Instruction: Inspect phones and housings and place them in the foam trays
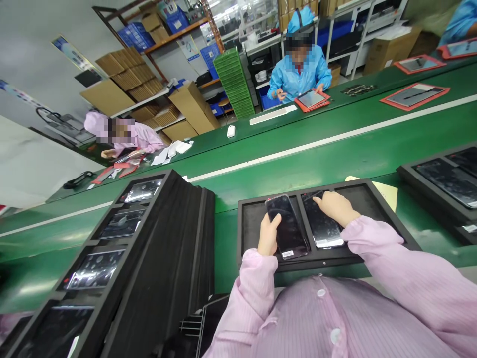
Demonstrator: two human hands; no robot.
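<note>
A black foam tray (250, 233) with compartments lies on the green bench in front of me. My left hand (268, 234) grips the left edge of a dark glass phone panel (287, 227), which tilts over the tray's rib. A second phone panel (322, 223) lies in the middle compartment. On that panel rests my right hand (336, 206), fingers curled and forefinger stretched onto the glass. Pink sleeves cover both my arms.
A tall stack of black trays (156, 258) holding panels stands at my left. Another loaded tray (443, 184) sits at the right. Beyond the green conveyor (298, 149), a person in blue (300, 72) and a person in pink (122, 136) work at benches.
</note>
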